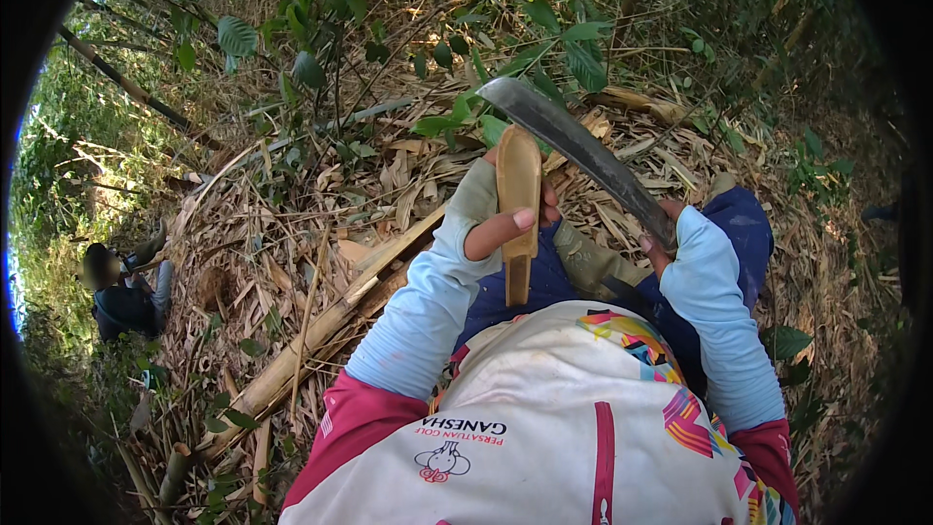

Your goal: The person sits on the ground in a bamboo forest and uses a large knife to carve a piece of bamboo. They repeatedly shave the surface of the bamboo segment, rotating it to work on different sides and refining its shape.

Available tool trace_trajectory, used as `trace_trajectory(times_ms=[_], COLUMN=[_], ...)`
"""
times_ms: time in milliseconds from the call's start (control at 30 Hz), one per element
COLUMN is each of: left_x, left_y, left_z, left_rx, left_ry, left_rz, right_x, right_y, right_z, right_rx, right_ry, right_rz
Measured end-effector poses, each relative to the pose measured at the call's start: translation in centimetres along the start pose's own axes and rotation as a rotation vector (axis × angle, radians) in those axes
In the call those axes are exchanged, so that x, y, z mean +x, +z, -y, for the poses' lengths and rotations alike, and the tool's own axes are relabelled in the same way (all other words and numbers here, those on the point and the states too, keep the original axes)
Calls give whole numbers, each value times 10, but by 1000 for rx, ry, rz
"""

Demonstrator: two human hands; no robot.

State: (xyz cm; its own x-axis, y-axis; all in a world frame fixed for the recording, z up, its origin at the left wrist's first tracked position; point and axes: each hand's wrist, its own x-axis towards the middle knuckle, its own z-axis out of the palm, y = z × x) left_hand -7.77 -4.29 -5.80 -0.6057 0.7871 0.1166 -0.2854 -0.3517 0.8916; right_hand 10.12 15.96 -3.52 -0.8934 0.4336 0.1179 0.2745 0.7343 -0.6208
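My left hand [486, 224] grips a pale carved bamboo piece [520, 175], with the thumb across its front. The piece has a rounded top, a shallow hollow face and a narrow stem pointing toward my lap. A machete [583, 148] with a dark curved blade is in my right hand [666, 243], whose fingers are closed at its lower end. Its blade slants up and to the left, and the tip lies above the bamboo piece's rounded end. Whether the blade touches the piece, I cannot tell. The machete's handle is mostly hidden by my right hand and sleeve.
A long split bamboo pole [282, 384] lies on the leaf litter at my left. Leafy stems [564, 49] grow close in front of the blade. Another person [126, 297] sits low at the far left. A cut stump [175, 472] stands at the lower left.
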Motion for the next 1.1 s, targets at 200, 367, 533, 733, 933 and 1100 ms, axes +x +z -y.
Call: trace_trajectory(times_ms=[200,367,533,733,933,1100], left_x=[-3,-12,-12,-13,-9,-7], left_y=[3,1,2,5,6,5], left_z=[0,9,9,0,-6,-6], left_rx=[114,237,196,74,44,-93], left_ry=[-40,-20,-26,23,46,56], left_rz=[33,-66,-35,-39,-25,22], right_x=[-8,-4,3,-3,-4,-11], right_y=[-4,-25,-33,-31,-29,-11], right_z=[0,15,22,6,4,0], right_rx=[-171,-421,-543,-429,-451,-79], right_ry=[-137,-175,-119,-114,-244,-24], right_rz=[-7,62,158,76,37,41])
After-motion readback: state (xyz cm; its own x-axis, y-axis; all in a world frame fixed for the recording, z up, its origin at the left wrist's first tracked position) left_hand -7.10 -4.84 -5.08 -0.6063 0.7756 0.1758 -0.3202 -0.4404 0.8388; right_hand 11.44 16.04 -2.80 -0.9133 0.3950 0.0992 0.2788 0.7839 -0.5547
